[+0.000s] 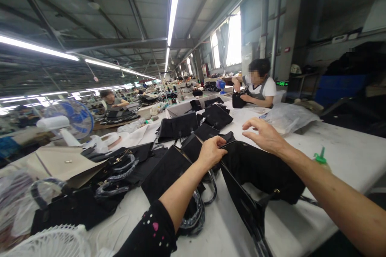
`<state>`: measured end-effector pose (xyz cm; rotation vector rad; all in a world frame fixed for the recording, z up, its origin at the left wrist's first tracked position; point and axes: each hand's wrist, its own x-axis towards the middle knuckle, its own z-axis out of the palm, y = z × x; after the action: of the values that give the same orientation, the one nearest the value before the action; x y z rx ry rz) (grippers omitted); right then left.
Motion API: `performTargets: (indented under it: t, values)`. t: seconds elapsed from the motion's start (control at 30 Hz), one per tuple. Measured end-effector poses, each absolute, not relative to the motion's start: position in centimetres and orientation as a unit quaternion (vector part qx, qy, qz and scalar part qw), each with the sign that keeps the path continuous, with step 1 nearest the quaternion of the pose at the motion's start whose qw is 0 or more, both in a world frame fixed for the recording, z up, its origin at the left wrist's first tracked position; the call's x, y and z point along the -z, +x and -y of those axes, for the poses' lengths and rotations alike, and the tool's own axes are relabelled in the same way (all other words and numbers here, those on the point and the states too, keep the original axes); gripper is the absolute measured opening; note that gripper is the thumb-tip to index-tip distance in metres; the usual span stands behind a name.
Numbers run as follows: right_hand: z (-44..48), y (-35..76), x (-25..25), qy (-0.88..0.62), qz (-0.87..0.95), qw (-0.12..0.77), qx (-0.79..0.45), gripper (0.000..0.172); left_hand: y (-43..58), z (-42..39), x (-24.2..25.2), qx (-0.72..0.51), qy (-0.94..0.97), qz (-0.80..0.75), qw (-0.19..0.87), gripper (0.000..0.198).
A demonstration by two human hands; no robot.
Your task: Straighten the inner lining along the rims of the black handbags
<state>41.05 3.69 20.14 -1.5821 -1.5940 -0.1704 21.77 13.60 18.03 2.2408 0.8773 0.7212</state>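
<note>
A black handbag [265, 168] lies on its side on the white table, its mouth gaping toward me. One gold-coloured ring and dark straps show on it. My left hand [212, 151] pinches the far corner of its edge between thumb and fingers. Just above that edge hovers my right hand [263, 134], thumb and fingers curved but apart, with nothing visible between them. Under my left forearm lies another black bag [165, 172], its plastic-wrapped handles [194, 213] on the table. Part of the held bag's far side is hidden behind my right forearm.
More black bags [177, 126] crowd the table's middle and left. A green-capped bottle [322, 158] stands right, near clear plastic [289, 116]. White fan guard [57, 243] is at lower left, a blue fan [75, 118] beyond. Across the table, a co-worker [261, 86] handles a black bag.
</note>
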Motion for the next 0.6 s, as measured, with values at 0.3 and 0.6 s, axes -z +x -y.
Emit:
performTargets:
  t: [0.3,0.6]
  values:
    - [-3.9,41.0,-18.4,-0.698,0.628,0.34,-0.058,0.011,23.1,-13.4,-18.2,-0.283,0.867,-0.33,0.245,0.019]
    - [-5.2,42.5,-17.2,-0.687,0.623,0.362,-0.093,0.015,22.8,-14.3,-18.2,-0.263,0.862,-0.325,0.285,0.015]
